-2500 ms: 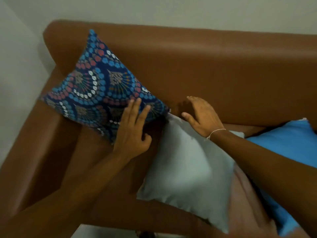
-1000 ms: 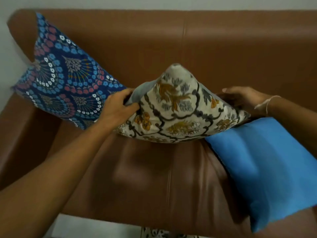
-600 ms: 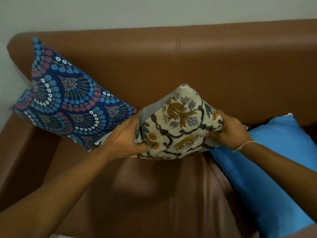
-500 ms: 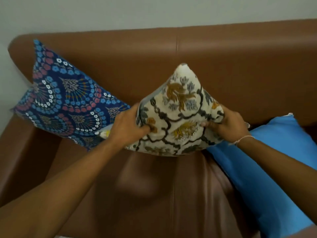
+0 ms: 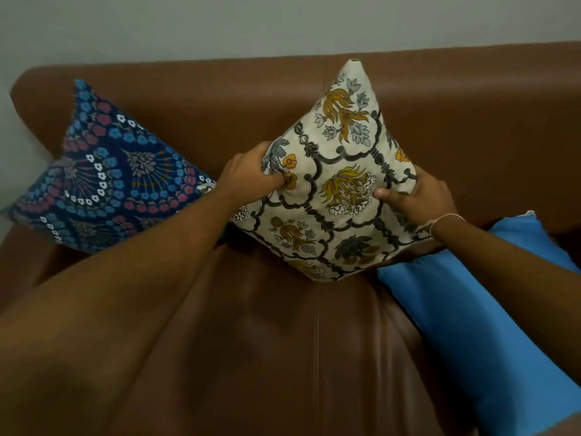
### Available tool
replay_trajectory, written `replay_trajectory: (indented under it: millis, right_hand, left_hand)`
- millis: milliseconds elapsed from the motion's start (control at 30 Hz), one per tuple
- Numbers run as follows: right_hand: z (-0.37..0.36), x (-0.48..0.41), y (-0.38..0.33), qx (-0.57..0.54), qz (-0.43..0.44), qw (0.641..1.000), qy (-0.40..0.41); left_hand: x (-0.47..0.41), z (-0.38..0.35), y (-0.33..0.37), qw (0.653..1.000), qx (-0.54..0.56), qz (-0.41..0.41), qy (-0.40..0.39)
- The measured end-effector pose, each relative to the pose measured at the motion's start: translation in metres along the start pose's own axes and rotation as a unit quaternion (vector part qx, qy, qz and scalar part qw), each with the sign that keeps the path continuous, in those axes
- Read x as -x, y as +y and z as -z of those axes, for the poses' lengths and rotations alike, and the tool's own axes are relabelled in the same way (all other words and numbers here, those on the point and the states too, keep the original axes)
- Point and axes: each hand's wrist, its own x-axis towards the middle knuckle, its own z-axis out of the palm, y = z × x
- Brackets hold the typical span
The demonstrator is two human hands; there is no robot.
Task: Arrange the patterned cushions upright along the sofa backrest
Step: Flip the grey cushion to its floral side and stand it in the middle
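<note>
Raised since a moment ago, the cream floral cushion (image 5: pixel 333 196) stands on one corner against the sofa backrest (image 5: pixel 471 121), apparently touching the seat, left hand (image 5: pixel 248 180) and right hand (image 5: pixel 418 196) clamped on its sides, beside the blue patterned cushion (image 5: pixel 110 180).

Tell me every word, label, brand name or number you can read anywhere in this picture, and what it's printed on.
There are none to read.
Cream floral cushion, gripped by the left hand and right hand: flowers and lattice only, no lettering.
Dark blue patterned cushion: dots and fan motifs only.
Plain blue cushion, brown sofa: no tag or print visible.
</note>
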Motion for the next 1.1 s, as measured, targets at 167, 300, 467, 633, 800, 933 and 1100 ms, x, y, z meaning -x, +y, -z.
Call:
replay_trajectory:
  millis: [167,300,467,633,800,933,1100]
  right_hand:
    - [0.0,0.012,0.026,-0.038,-0.044,0.998,-0.031]
    - [-0.001,0.023,0.027,-0.042,-0.042,0.998,-0.009]
    - [0.006,0.026,0.022,-0.038,-0.011,0.998,0.039]
    - [0.001,0.021,0.007,-0.017,0.011,0.998,0.058]
    - [-0.006,0.012,0.001,-0.01,0.003,1.0,0.005]
    - [-0.005,0.008,0.004,0.002,0.001,1.0,-0.012]
    - [0.003,0.009,0.005,0.006,-0.021,0.999,-0.041]
  left_hand:
    - [0.027,-0.006,-0.017,0.997,-0.066,-0.047,0.007]
    - [0.03,-0.016,-0.008,0.991,-0.057,-0.077,0.09]
    - [0.022,-0.012,0.001,0.984,-0.028,-0.07,0.161]
    - [0.027,-0.015,-0.008,0.978,-0.018,-0.045,0.205]
    - [0.034,-0.019,-0.018,0.979,-0.039,-0.007,0.199]
    - [0.037,-0.022,-0.013,0.978,-0.044,0.02,0.203]
    - [0.044,-0.024,-0.001,0.979,-0.035,0.053,0.191]
